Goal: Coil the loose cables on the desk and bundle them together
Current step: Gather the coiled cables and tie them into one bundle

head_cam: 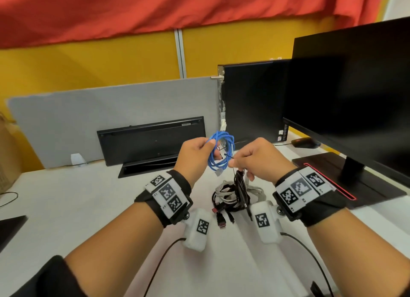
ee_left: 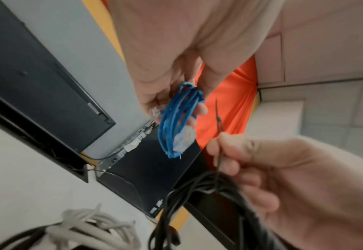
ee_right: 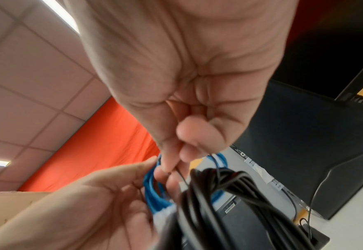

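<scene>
My left hand (head_cam: 200, 149) holds a small coil of blue cable (head_cam: 221, 151) above the desk, pinched between thumb and fingers; its clear plug (ee_left: 183, 141) hangs at the bottom. My right hand (head_cam: 248, 158) pinches a thin black tie (ee_left: 217, 118) beside the blue coil, and a bundle of black cable (head_cam: 240, 187) hangs from the tie. In the right wrist view the black cable (ee_right: 210, 196) hangs in front of the blue coil (ee_right: 152, 191). A heap of grey cable (head_cam: 228, 193) and black cables with red plugs (head_cam: 220, 221) lies on the white desk (head_cam: 88, 208) below both hands.
A black keyboard (head_cam: 153, 139) leans on the grey divider (head_cam: 88, 117) behind a cable slot (head_cam: 146, 167). A black computer case (head_cam: 253, 99), a monitor (head_cam: 350, 92) on its stand (head_cam: 352, 181) and a mouse (head_cam: 305, 142) stand at the right. Wrist-camera leads trail near the desk's front edge.
</scene>
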